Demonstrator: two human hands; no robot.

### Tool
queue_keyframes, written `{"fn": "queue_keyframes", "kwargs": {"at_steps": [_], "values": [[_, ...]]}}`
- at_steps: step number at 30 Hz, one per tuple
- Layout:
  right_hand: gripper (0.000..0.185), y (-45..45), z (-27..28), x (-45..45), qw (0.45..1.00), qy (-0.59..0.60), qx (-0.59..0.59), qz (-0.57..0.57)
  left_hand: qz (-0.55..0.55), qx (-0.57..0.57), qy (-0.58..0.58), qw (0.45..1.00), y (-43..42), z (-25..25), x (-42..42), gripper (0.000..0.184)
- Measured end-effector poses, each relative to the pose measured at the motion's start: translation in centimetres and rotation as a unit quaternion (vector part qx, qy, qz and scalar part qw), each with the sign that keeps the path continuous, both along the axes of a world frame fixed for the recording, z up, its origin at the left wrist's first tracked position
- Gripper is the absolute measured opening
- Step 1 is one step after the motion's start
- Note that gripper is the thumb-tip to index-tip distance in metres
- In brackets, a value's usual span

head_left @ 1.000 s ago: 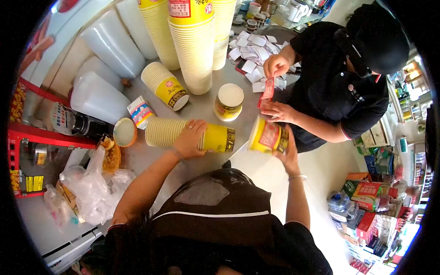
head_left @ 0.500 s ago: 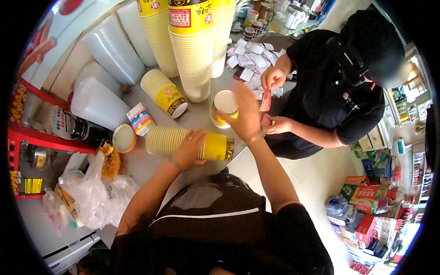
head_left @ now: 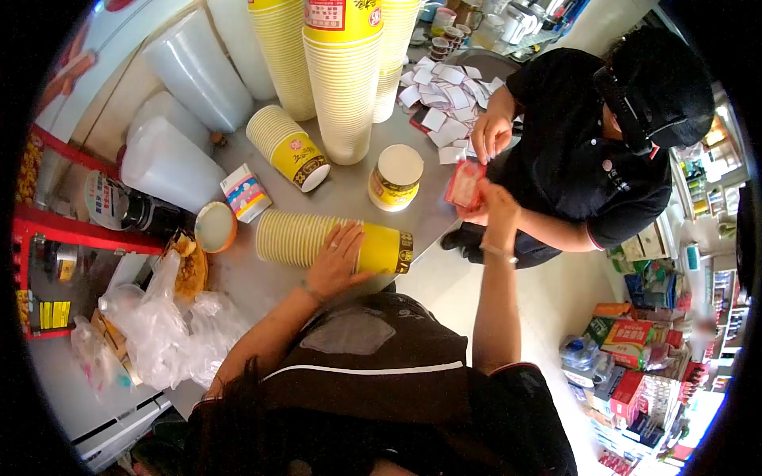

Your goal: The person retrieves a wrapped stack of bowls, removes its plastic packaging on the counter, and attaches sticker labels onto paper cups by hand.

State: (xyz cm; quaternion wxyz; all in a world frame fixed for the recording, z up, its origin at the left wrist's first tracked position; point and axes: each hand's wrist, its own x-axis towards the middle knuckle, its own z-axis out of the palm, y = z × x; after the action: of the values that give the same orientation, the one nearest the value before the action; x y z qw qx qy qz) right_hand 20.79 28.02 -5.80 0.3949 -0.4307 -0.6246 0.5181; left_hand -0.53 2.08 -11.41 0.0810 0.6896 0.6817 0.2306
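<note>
A stack of yellow paper cups point(head_left: 298, 238) lies on its side along the near edge of the counter. My left hand point(head_left: 337, 258) is laid over its middle, fingers across the top and thumb on the near side. My right hand point(head_left: 500, 208) reaches out past the counter's right edge, its fingers closed at the edge of a red packet point(head_left: 464, 184). A co-worker's hands point(head_left: 492, 135) are at the same packet, one above and one below it. Between the stack and the co-worker stands a short yellow tub with a white top point(head_left: 398, 170).
Tall cup stacks point(head_left: 341, 95) rise at the back, with a shorter stack point(head_left: 287, 147) tipped over beside them. A pile of white slips point(head_left: 448, 95) lies behind. On the left are a small carton point(head_left: 244, 193), an orange-rimmed bowl point(head_left: 216, 228), and plastic bags point(head_left: 163, 321).
My right hand has moved right, from above the yellow tub to the co-worker's red packet. The two red pieces, held apart before, are now together. My left hand stays on the cups.
</note>
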Motion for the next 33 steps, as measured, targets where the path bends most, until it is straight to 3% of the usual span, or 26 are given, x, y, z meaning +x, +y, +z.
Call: {"fn": "queue_keyframes", "kwargs": {"at_steps": [1, 3, 5, 8, 17, 26, 29, 32, 33], "values": [[0.016, -2.2, -0.6, -0.3, 0.992, 0.097, -0.081, -0.008, 0.004, 0.004, -0.005, 1.000, 0.0, -0.4, 0.1, 0.077], [0.016, -7.6, -0.5, -1.6, 0.994, 0.061, -0.090, 0.033, 0.006, 0.018, -0.006, 1.000, 0.0, -1.0, 0.2, 0.073], [0.015, -10.6, -2.2, -2.9, 0.978, 0.082, -0.175, 0.074, 0.008, 0.038, 0.005, 0.999, -0.2, -1.4, 0.0, 0.069], [0.015, -12.1, -3.3, -3.8, 0.981, 0.085, -0.143, 0.099, 0.017, -0.005, 0.005, 1.000, -0.3, -0.1, 0.1, 0.063], [0.011, -12.4, -6.1, -3.7, 0.992, -0.052, 0.006, 0.112, 0.035, 0.055, -0.011, 0.998, 0.1, -0.2, 0.4, 0.058], [0.012, -12.4, -7.7, -4.1, 0.989, -0.085, 0.059, 0.107, 0.078, 0.058, -0.017, 0.995, 0.7, -0.4, 1.1, 0.051], [0.022, -12.2, -7.8, -3.9, 0.981, -0.109, 0.094, 0.131, 0.085, 0.064, -0.020, 0.994, 0.8, -0.3, 1.1, 0.051], [0.034, -12.6, -6.2, -4.1, 0.945, -0.227, 0.234, 0.029, 0.084, 0.078, -0.005, 0.993, 1.0, -0.1, 1.1, 0.052], [0.038, -12.6, -5.5, -4.1, 0.945, -0.212, 0.249, 0.017, 0.085, 0.078, -0.004, 0.993, 1.0, -0.2, 1.1, 0.052]]}}
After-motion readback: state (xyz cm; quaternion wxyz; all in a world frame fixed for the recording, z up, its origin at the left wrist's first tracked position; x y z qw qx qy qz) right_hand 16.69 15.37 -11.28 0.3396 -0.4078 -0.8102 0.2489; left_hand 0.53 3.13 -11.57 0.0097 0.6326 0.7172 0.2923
